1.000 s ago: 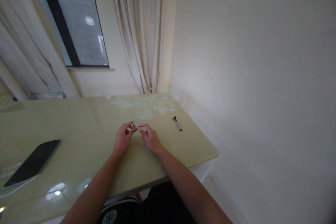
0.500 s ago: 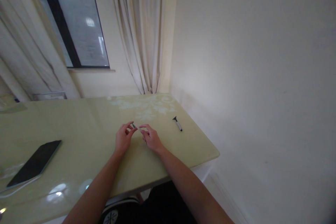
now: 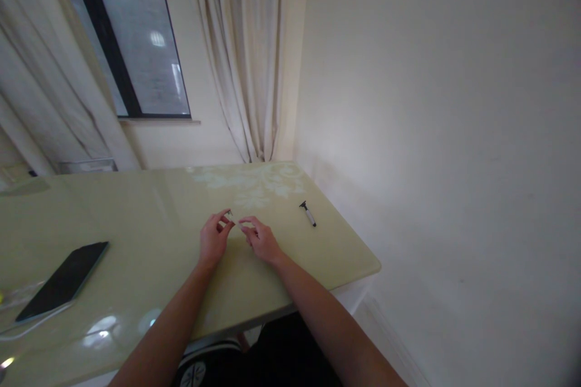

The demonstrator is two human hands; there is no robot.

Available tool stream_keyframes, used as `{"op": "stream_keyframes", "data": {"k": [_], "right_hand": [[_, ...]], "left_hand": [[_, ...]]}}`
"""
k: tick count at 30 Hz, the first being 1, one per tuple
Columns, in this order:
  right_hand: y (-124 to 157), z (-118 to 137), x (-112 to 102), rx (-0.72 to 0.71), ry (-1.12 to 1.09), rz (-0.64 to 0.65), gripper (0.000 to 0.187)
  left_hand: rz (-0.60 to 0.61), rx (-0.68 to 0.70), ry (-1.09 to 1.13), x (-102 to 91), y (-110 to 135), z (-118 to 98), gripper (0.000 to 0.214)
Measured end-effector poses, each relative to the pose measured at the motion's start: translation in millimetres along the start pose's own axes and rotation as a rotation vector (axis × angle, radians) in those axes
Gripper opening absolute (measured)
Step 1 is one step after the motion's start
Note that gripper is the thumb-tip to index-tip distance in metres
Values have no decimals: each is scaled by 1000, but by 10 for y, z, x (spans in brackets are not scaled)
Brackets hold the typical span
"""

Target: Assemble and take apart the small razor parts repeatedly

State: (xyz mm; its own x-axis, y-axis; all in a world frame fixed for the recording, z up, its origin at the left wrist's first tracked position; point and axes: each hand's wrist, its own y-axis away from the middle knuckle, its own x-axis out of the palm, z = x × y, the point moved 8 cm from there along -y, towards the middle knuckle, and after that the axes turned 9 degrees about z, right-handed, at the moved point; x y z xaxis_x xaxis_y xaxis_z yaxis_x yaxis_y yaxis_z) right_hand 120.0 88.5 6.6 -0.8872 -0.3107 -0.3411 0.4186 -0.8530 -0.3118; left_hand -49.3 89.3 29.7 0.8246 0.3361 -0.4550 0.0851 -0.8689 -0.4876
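Both my hands rest together on a pale green glossy table [image 3: 136, 217]. My left hand [image 3: 213, 240] pinches a small thin object [image 3: 232, 217] between thumb and forefinger; it is too small to identify. My right hand [image 3: 262, 240] has its fingertips at the same small object, thumb and forefinger close together on its other end. A small razor with a black head and light handle [image 3: 308, 214] lies on the table to the right of my hands, apart from them.
A dark phone [image 3: 63, 280] lies flat at the table's left with a white cable [image 3: 27, 323] beside it. Cream curtains [image 3: 247, 54] and a window [image 3: 131, 36] stand behind. A plain wall [image 3: 431, 133] runs along the table's right edge.
My hands have stayed in place; the fingertips of both have drawn slightly closer on the small object. The camera view has shifted a little.
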Motion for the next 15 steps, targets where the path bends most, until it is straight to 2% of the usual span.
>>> {"op": "stream_keyframes", "data": {"k": [4,8,12,15], "right_hand": [[19,10,-81,10,40,-90,34],[8,36,-26,-23,22,-21,34],[20,12,-84,10,36,-101,32],[15,39,-34,-18,13,-37,34]], "left_hand": [[-9,-12,3,-10,1,6,46],[-5,-7,5,-8,7,-8,46],[-25,0,6,-24,11,-13,46],[-21,11,3,-20,10,-15,46]]}}
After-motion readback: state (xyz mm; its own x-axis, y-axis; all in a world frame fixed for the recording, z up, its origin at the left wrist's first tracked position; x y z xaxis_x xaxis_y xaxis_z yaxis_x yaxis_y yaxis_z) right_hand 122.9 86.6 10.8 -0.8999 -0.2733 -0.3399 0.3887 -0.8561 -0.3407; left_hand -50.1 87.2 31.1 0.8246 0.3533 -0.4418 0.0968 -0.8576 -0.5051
